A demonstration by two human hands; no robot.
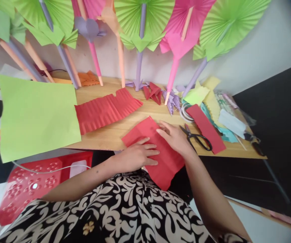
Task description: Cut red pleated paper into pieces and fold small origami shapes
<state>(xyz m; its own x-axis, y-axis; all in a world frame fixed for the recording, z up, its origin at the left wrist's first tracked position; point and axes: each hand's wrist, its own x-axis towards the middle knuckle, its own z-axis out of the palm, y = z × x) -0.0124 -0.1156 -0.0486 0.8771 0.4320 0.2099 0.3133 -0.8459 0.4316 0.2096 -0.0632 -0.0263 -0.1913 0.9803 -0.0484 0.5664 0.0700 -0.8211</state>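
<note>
Left hand (139,154) lies flat on a red sheet (164,165), fingers spread and gripping nothing; right hand (176,138) bends loosely at the sheet's right-hand edge, and whether it pinches the paper I cannot tell. Under part of the red sheet is the wooden table (105,140), past whose near edge the paper hangs; beyond the sheet stand green and pink pleated fans (127,20), which look finished; well to its left is a green sheet (39,114), with no pleats visible; the red sheet itself shows creases but lies open, so its folding seems only part done; nearer on its left, a red pleated strip (107,109) is ridged yet not gathered; to its right lie a flat red strip (207,130) and black scissors (198,138), untouched.
</note>
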